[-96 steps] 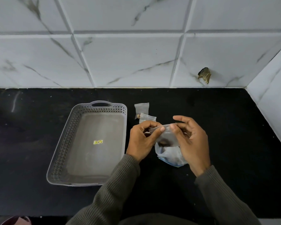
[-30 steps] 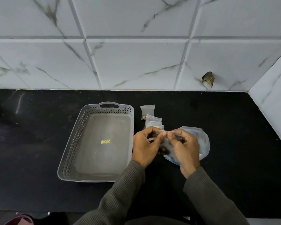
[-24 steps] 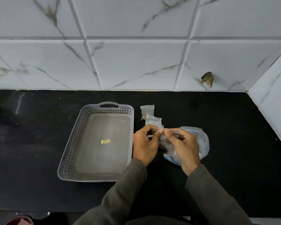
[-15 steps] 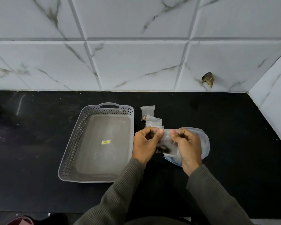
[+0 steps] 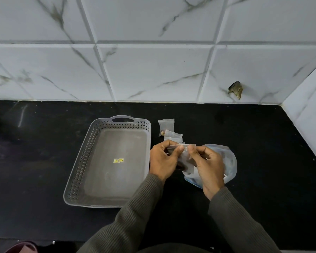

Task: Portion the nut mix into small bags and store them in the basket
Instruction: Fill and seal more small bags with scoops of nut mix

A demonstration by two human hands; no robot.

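Observation:
A small clear bag with dark nuts at its bottom hangs between my hands above the black counter. My left hand pinches its top strip at the left, and my right hand pinches the same strip close beside it. Under my right hand lies the large clear bag of nut mix, partly hidden. The grey perforated basket sits just left of my hands, holding only a small yellow sticker. Several small clear bags lie in a loose pile beyond my hands.
The black counter ends at a white marble-tiled wall behind and at a side wall on the right. A chipped hole marks the back wall. A dark reddish object shows at the bottom left corner.
My fingers have shifted along the small bag's top strip; the right thumb and finger now sit closer to the left ones. The basket and pile have not moved.

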